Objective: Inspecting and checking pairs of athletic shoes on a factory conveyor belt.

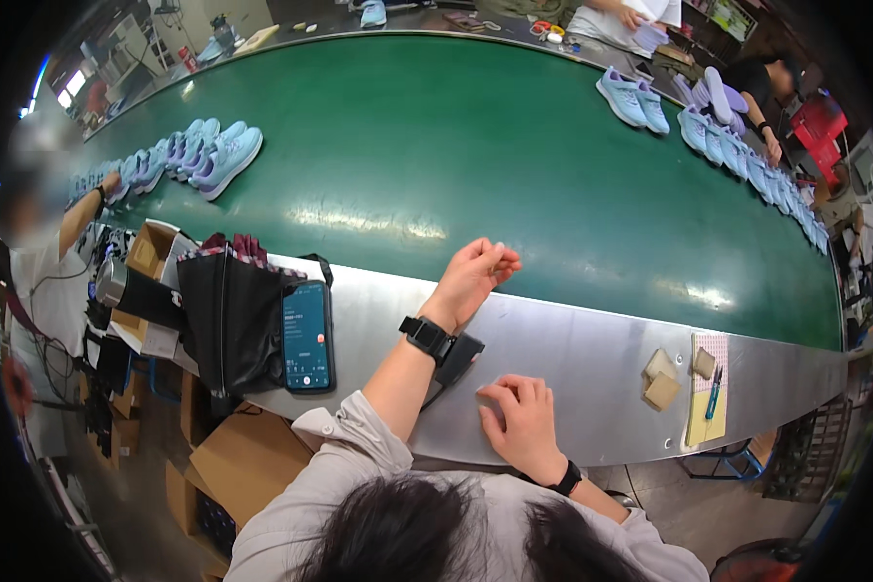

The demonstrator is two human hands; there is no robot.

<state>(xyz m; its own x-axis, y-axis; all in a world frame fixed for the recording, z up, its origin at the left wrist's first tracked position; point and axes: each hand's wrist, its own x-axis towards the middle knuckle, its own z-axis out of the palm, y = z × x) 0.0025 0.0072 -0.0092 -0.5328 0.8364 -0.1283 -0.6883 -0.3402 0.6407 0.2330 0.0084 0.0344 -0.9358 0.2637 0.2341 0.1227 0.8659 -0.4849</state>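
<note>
My left hand is raised over the near edge of the green conveyor belt, fingers loosely bent and slightly apart, with nothing visible in it. A black device on a strap is around that wrist. Just beneath the wrist, a black flat object lies on the metal ledge, partly covered by the arm. On the same ledge, close to my body, my right hand rests palm down, fingers slightly bent and apart, holding nothing that shows. A dark band circles the right wrist.
Left of my arm are a phone with a lit screen and a black bag. Beige pads, a notepad and a pen lie right. Light-blue sneakers line both belt ends; other people work around it.
</note>
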